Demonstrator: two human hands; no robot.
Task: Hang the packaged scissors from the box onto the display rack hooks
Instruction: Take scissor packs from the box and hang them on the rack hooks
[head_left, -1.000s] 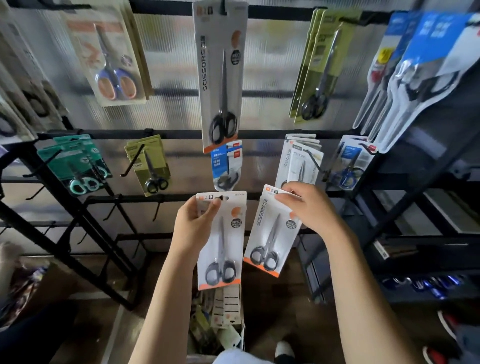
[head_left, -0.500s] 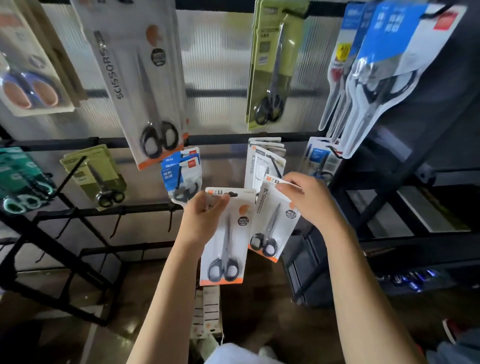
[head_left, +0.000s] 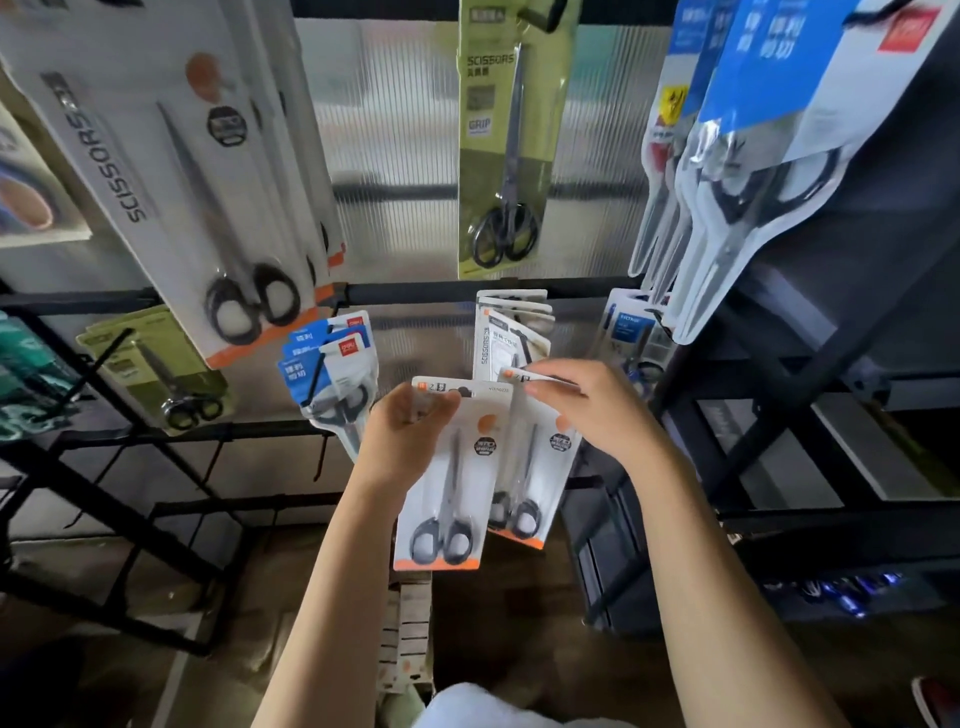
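The left hand (head_left: 410, 431) grips a white card pack of black-handled scissors (head_left: 447, 483) by its top. The right hand (head_left: 587, 410) pinches a second matching pack (head_left: 535, 467), tucked behind the first. Both sit just below the hanging white packs (head_left: 511, 332). She should line each top hole up with the hook and slide it on straight.

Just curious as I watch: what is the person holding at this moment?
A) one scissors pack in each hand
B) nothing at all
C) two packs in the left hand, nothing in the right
A: the left hand grips one white scissors pack and the right hand pinches the top of a second pack beside it.
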